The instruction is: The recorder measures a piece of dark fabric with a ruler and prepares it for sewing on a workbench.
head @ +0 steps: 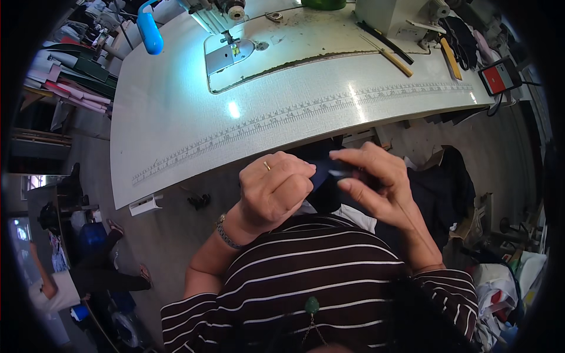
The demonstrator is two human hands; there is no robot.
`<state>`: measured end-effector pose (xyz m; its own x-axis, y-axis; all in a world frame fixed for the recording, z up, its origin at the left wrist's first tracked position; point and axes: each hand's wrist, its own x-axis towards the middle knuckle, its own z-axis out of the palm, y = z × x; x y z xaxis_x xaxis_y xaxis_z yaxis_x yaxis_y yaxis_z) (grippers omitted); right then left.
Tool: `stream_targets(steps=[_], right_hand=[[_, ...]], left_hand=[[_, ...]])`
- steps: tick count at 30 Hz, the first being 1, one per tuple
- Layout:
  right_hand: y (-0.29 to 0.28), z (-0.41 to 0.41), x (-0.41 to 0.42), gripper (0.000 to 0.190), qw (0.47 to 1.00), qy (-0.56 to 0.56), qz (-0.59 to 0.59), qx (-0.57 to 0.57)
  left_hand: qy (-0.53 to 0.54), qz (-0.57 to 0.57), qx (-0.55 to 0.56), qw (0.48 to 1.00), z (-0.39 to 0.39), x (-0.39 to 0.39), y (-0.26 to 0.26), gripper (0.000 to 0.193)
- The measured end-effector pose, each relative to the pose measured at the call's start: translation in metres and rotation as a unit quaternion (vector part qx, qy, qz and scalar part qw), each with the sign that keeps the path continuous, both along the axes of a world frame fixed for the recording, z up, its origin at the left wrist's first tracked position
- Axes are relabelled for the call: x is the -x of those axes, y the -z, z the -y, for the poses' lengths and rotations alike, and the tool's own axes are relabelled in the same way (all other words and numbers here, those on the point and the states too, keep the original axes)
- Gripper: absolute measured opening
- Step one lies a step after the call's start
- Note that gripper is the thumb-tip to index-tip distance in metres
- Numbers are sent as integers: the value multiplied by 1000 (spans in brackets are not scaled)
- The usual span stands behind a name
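Note:
My left hand (277,187) is curled closed in front of my chest, wearing a ring, with a watch at the wrist. Its fingertips pinch at the edge of a dark blue cloth (318,175), most of which is lost against the dark lap behind. Facing it, my right hand (384,185) has thumb and forefinger apart around a small dark tool (339,173) with a pale, blurred tip. Motion blur hides the tool's exact kind. Both hands are just off the front edge of the sewing table (176,132).
A sewing machine (223,22) stands at the back with its lamp lit. Right of it lie tweezers (393,61), a black stick-like tool (388,44) and a yellow-handled tool (450,59). Dark garments (441,189) hang at right. A person (66,282) is far left.

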<state>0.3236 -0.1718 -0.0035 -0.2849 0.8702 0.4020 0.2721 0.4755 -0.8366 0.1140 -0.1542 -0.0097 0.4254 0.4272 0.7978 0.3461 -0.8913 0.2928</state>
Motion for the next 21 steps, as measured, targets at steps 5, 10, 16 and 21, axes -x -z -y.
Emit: stream_targets(steps=[5,10,16,21], right_hand=[[-5,6,0,36,997,-26,59,33],[-6,4,2,37,998,-24,54,27],[-4,3,3,37,998,-29,58,17],[-3,3,4,37,998,-17,61,15]], left_hand=[[-8,2,-4,1000,-1,-1,0,18],[-5,-6,-4,1000,-1,-2,-2,18],[-4,-12,0,1000,0,0,-1,18],[-2,-5,3,1000,-1,-2,1,19]])
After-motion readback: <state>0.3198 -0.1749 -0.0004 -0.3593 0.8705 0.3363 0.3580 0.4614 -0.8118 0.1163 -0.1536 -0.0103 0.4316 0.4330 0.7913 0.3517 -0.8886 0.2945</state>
